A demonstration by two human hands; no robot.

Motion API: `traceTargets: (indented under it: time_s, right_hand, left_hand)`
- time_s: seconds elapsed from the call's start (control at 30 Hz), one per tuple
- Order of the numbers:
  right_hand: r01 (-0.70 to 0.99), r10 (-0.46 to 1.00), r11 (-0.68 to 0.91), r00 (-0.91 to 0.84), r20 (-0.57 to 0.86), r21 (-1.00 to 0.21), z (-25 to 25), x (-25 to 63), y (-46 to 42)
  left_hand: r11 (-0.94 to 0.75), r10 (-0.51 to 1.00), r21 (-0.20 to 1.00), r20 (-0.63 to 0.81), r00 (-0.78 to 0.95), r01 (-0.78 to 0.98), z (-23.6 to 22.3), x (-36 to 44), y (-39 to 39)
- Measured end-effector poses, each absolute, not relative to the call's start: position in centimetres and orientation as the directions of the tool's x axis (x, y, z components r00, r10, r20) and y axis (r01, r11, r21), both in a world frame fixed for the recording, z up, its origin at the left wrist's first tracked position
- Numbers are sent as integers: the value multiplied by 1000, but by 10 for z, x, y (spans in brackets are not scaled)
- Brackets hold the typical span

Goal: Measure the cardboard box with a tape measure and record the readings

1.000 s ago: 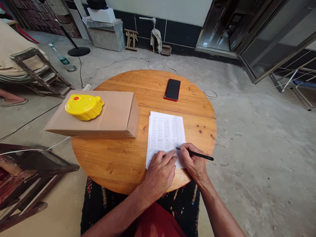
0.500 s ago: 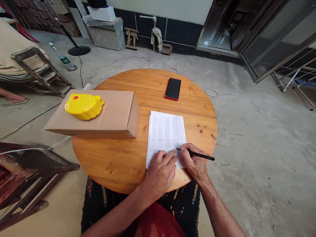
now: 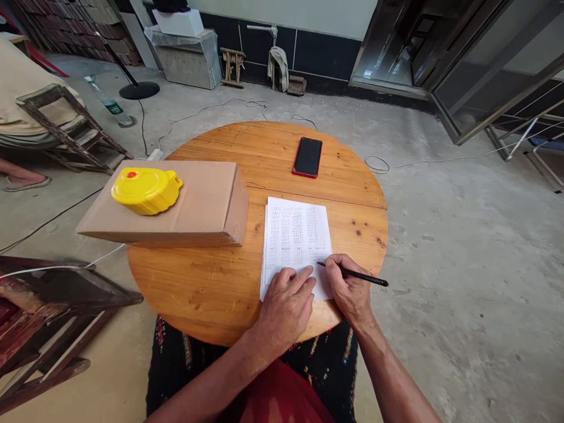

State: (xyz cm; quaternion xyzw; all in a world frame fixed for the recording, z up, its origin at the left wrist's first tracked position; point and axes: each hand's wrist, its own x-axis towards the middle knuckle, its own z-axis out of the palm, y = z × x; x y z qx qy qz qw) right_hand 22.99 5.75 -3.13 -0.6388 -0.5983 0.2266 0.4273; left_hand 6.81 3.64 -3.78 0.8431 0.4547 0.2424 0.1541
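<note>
My right hand [image 3: 350,288] grips a black pen [image 3: 363,276], its tip at the lower right of the written columns. Beneath it lies a white sheet of paper [image 3: 297,235] covered in rows of small handwriting, with at least one more sheet under it. My left hand [image 3: 288,299] rests on the lower part of the sheet, fingers stretched out and lying flat, just left of the pen tip. The writing itself is too small to read.
The round wooden table [image 3: 202,288] carries a cardboard box [image 3: 198,200] with a yellow tape measure case [image 3: 147,191] on it, and a red-edged phone [image 3: 307,157] beyond the paper. A wooden chair [image 3: 57,335] stands left. A person [image 3: 26,88] sits far left.
The pen tip and my right hand have shifted slightly to the right and up on the paper. My left hand stays in place. The view has moved a little.
</note>
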Motion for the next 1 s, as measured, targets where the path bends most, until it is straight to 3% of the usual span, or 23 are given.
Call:
traceTargets:
  time_s: [0.33, 1.0]
  right_hand:
    - [630, 955, 104, 153, 254, -770, -28, 228, 59]
    - [574, 956, 99, 173, 238, -813, -31, 230, 56]
  left_hand:
    - [-540, 841, 480, 268, 470, 691, -36, 67, 36]
    - [-536, 844, 475, 264, 468, 698, -37, 67, 36]
